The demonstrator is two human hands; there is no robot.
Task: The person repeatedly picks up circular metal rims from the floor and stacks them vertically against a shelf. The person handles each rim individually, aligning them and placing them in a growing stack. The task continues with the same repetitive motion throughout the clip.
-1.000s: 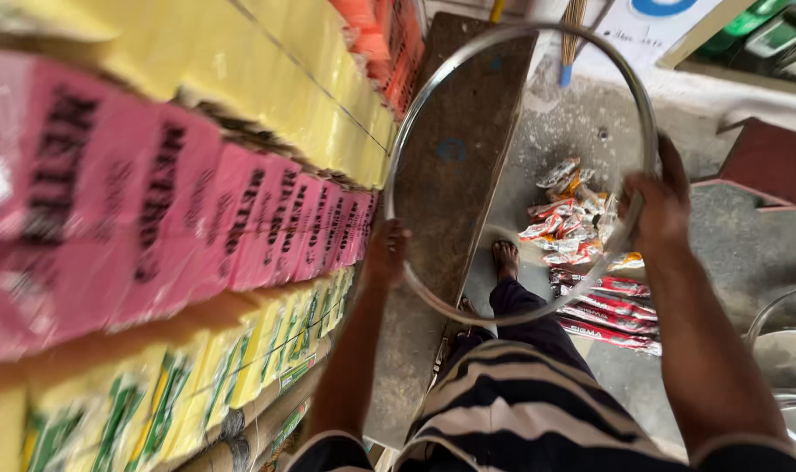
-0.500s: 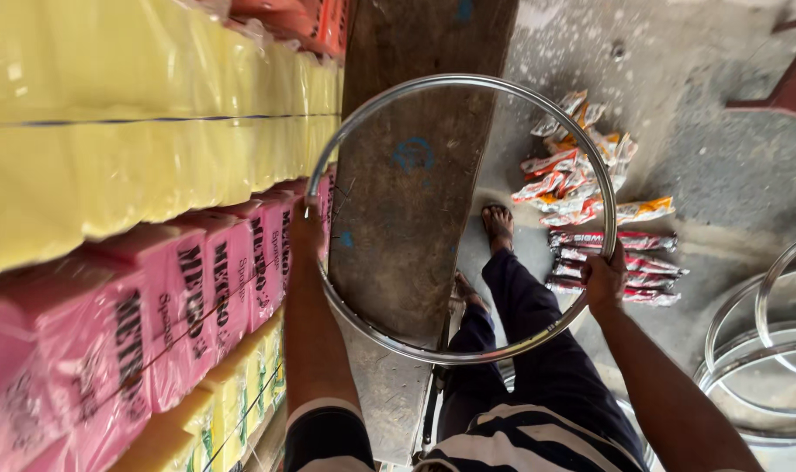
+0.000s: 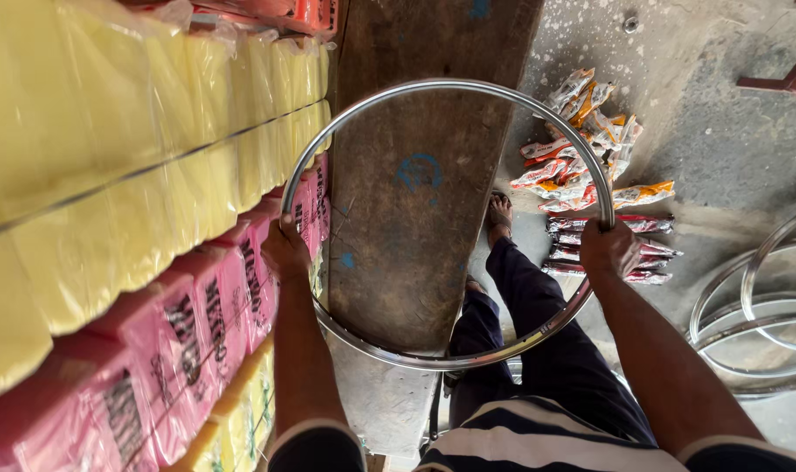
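Observation:
I hold a shiny metal wheel rim point(image 3: 433, 87) flat in front of me, above a worn wooden bench point(image 3: 415, 218). My left hand point(image 3: 284, 249) grips the rim on its left side, close to a stack of pink wrapped packs point(image 3: 223, 306). My right hand point(image 3: 609, 247) grips the rim's right side. Through the ring I see the bench top, my dark trousers and my sandalled foot point(image 3: 499, 214) on the concrete floor.
Yellow wrapped packs point(image 3: 110, 157) are stacked high on the left above the pink ones. Small orange and dark packets point(image 3: 590, 157) lie on the floor to the right. Several more metal rims point(image 3: 756, 306) lie on the floor at the far right.
The view has tilted further down and the rim now sits lower and more centred over the bench. Both hands keep the same grip on its sides.

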